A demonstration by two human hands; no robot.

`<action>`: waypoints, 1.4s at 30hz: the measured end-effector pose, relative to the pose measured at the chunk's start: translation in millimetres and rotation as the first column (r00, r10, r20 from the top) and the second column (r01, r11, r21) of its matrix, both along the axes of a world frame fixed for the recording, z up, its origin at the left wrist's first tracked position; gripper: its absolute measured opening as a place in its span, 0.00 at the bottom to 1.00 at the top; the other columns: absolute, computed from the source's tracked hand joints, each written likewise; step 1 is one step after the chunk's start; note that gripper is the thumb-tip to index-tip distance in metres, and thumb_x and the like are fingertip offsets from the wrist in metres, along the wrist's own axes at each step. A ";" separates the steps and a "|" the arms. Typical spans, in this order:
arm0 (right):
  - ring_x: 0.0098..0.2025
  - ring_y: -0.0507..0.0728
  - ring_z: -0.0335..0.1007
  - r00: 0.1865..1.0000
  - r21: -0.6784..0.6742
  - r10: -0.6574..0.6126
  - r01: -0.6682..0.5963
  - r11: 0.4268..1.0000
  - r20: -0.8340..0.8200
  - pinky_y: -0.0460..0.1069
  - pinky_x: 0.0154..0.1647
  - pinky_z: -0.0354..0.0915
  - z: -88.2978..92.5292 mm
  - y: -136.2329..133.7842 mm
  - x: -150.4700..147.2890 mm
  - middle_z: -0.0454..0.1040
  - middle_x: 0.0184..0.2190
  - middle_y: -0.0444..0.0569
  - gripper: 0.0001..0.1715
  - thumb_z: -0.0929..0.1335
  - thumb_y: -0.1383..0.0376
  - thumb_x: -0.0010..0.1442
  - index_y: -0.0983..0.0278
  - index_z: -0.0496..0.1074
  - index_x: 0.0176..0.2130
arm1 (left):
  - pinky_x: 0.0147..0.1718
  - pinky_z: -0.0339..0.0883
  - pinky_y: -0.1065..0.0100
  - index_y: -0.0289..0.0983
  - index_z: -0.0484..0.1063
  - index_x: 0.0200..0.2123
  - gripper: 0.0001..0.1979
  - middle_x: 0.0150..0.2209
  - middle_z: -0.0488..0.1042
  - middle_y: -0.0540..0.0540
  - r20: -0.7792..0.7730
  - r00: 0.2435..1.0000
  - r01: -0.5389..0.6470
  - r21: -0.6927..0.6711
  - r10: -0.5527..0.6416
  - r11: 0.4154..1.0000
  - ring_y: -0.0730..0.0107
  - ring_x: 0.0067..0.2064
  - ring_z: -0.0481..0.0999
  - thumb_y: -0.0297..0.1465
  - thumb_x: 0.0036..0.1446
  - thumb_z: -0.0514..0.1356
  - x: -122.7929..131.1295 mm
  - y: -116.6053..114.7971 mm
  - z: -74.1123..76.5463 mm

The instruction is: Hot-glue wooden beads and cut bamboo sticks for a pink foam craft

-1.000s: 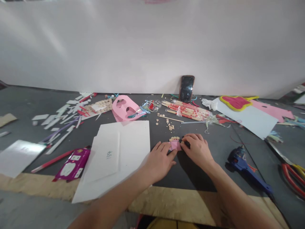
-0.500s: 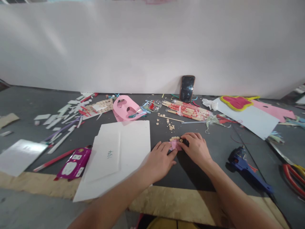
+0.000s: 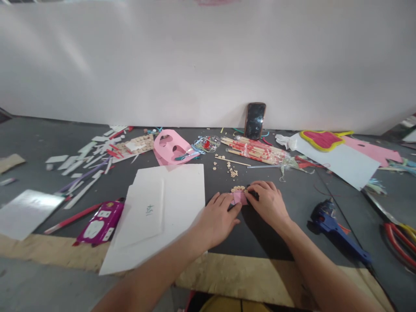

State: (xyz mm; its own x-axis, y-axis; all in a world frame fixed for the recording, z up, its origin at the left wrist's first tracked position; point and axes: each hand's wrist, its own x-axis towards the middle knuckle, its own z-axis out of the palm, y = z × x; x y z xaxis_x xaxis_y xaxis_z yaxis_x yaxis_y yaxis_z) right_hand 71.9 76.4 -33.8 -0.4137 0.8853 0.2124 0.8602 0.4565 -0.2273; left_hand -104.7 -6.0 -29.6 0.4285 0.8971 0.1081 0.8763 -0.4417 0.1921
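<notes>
A small pink piece (image 3: 239, 198), apparently paper or foam, lies on the dark table between my hands. Along its far edge runs a row of tiny pale wooden pieces (image 3: 238, 189). My left hand (image 3: 219, 219) grips the pink piece at its left side, thumb and fingers closing on the edge. At the right end of the row, my right hand (image 3: 268, 201) has its thumb and fingertips pinched together, and what lies between them is hidden. More loose wooden bits (image 3: 233, 173) are scattered just beyond the hands, beside a thin stick (image 3: 232, 161).
White boards (image 3: 185, 203) and a purple packet (image 3: 101, 223) lie to the left. On the right are a blue glue gun (image 3: 339, 234) and red-handled scissors (image 3: 398, 242). Wrapped sticks (image 3: 256, 148), a pink cutout (image 3: 172, 145) and a leaning phone (image 3: 255, 120) stand farther back.
Almost nothing differs. The fingertips of my right hand have shifted very slightly at the right end of the row; my left hand stays on the pink piece.
</notes>
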 end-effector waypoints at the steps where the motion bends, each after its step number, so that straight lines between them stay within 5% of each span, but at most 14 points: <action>1: 0.47 0.61 0.65 1.000 0.000 0.000 0.000 1.000 0.000 0.54 0.40 0.61 -0.2 0.0 -0.2 0.76 0.43 0.48 0.07 0.66 0.62 0.59 0.58 0.75 0.35 | 0.57 0.55 0.51 0.37 0.64 0.54 0.19 0.54 0.66 0.37 0.000 1.000 0.001 -0.001 -0.001 1.000 0.55 0.56 0.64 0.35 0.60 0.56 0.0 -0.1 0.0; 13: 0.47 0.62 0.65 1.000 -0.003 0.015 -0.015 1.000 -0.003 0.55 0.42 0.61 -4.3 1.9 1.6 0.76 0.43 0.49 0.08 0.67 0.61 0.58 0.59 0.75 0.38 | 0.57 0.56 0.52 0.37 0.65 0.54 0.20 0.54 0.66 0.37 -0.013 1.000 0.005 0.025 -0.005 1.000 0.54 0.56 0.64 0.36 0.59 0.57 0.3 0.0 -2.0; 19: 0.49 0.63 0.65 0.996 0.002 0.076 -0.076 0.997 -0.048 0.56 0.46 0.63 3.4 -2.6 7.4 0.74 0.45 0.53 0.17 0.68 0.61 0.57 0.62 0.71 0.46 | 0.56 0.57 0.51 0.37 0.65 0.53 0.20 0.53 0.66 0.37 -0.030 0.999 0.014 0.031 -0.013 0.999 0.53 0.55 0.65 0.36 0.58 0.58 0.6 1.0 -1.0; 27: 0.48 0.60 0.67 0.975 0.026 0.176 -0.174 0.984 -0.138 0.56 0.49 0.66 12.4 -42.2 45.8 0.72 0.45 0.55 0.15 0.65 0.61 0.60 0.63 0.71 0.46 | 0.51 0.62 0.54 0.37 0.61 0.54 0.23 0.52 0.68 0.39 -0.029 0.999 0.021 0.015 -0.021 1.000 0.54 0.54 0.66 0.35 0.57 0.60 2.3 3.8 2.1; 34: 0.46 0.60 0.70 0.971 0.026 0.104 -0.100 0.995 -0.214 0.56 0.46 0.68 3.9 -77.7 80.0 0.73 0.44 0.53 0.14 0.64 0.58 0.61 0.60 0.72 0.45 | 0.48 0.65 0.55 0.36 0.66 0.47 0.16 0.49 0.68 0.39 -0.038 0.997 0.064 0.045 -0.063 0.997 0.54 0.50 0.68 0.32 0.55 0.61 2.1 5.9 2.3; 38: 0.40 0.58 0.74 0.951 0.082 0.045 -0.021 0.996 -0.306 0.51 0.39 0.70 7.6 -92.7 91.8 0.75 0.39 0.51 0.14 0.62 0.56 0.61 0.59 0.73 0.39 | 0.48 0.66 0.56 0.37 0.67 0.48 0.16 0.49 0.69 0.39 -0.008 0.998 0.057 0.083 -0.056 0.995 0.55 0.49 0.69 0.31 0.55 0.61 -1.9 4.4 7.2; 42: 0.19 0.52 0.67 0.909 0.081 -0.111 0.156 0.984 -0.402 0.46 0.21 0.62 16.8 -110.0 109.4 0.68 0.17 0.42 0.21 0.59 0.54 0.62 0.59 0.64 0.21 | 0.45 0.67 0.56 0.36 0.71 0.47 0.14 0.46 0.71 0.39 -0.008 1.000 0.000 0.135 0.001 0.991 0.57 0.46 0.72 0.32 0.57 0.59 -13.7 3.8 19.0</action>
